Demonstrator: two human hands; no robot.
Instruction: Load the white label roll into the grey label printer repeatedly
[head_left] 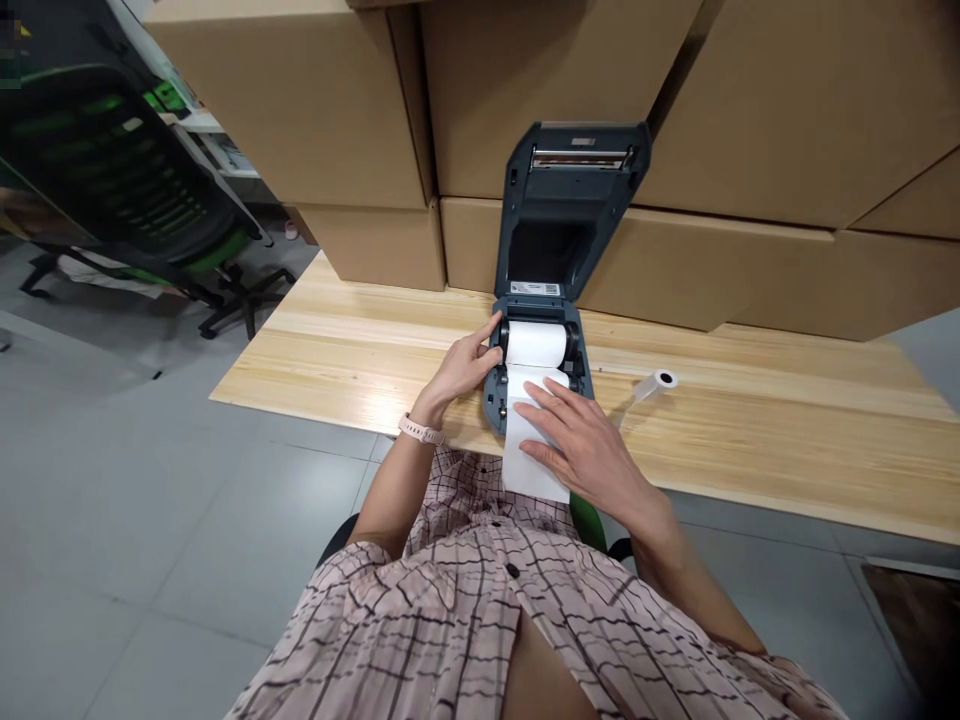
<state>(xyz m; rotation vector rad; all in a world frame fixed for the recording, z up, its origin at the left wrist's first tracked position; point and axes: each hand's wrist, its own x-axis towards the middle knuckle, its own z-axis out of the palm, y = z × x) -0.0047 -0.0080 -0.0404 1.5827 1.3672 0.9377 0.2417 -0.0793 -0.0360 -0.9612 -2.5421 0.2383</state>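
A dark grey label printer (pixel 572 215) stands on the wooden table with its lid tipped up and back. Inside it sits a white paper roll (pixel 535 343) between two black holders. From the roll a paper strip (pixel 534 475) runs out over the printer's front and hangs past the table edge. My right hand (pixel 574 430) lies on the strip with fingers spread, pressing from above. At the printer's left side is my left hand (pixel 466 368), its thumb and forefinger apart, touching the body beside the left holder.
Right of the printer, a small white roll (pixel 664 380) with a loose tail lies on the wooden table (pixel 787 420). Stacked cardboard boxes (pixel 322 110) line the table's back edge. A black office chair (pixel 135 190) stands at the far left on the grey floor.
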